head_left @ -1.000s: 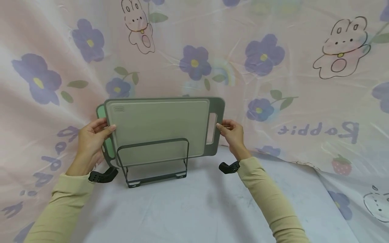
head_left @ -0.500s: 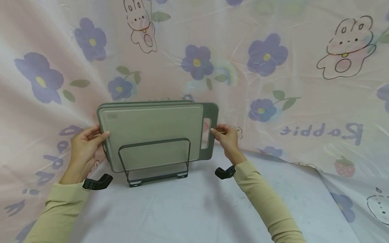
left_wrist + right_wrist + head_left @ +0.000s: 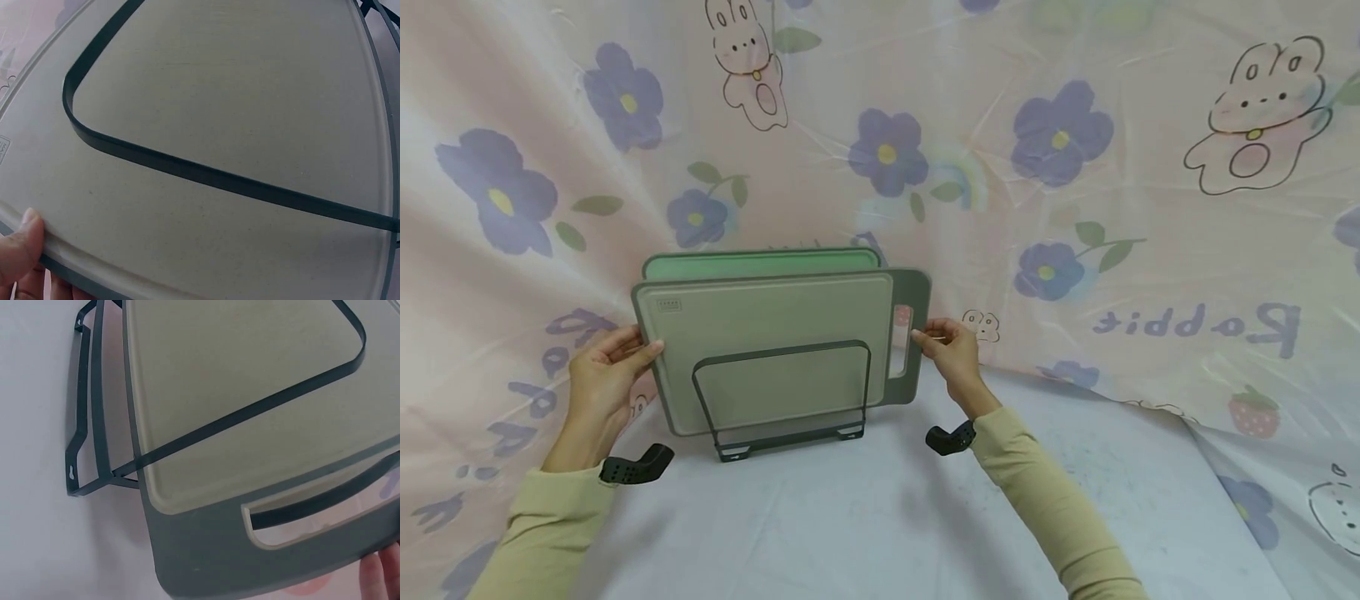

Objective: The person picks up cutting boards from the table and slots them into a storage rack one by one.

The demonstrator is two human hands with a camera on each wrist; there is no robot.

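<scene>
A beige cutting board (image 3: 775, 333) with a grey-green rim and a slot handle at its right end stands on its long edge in a dark metal rack (image 3: 782, 354), behind the rack's front loop. My left hand (image 3: 601, 371) pinches its left edge, thumb on the front face; the left wrist view shows that thumb over the rim. At the handle end, my right hand (image 3: 953, 358) pinches the outer edge beside the slot. Behind it stands a green cutting board (image 3: 760, 264), of which only the upper strip shows. In the right wrist view just some right fingertips (image 3: 373, 575) appear.
The rack's base (image 3: 793, 440) rests on a white-covered table (image 3: 820, 525). Behind hangs a pink curtain (image 3: 955, 75) printed with flowers and rabbits, close to the boards. A black camera mount sits on each wrist.
The beige board has come down in the rack and a little to the left, both hands moving with it. The green board's top now shows above it.
</scene>
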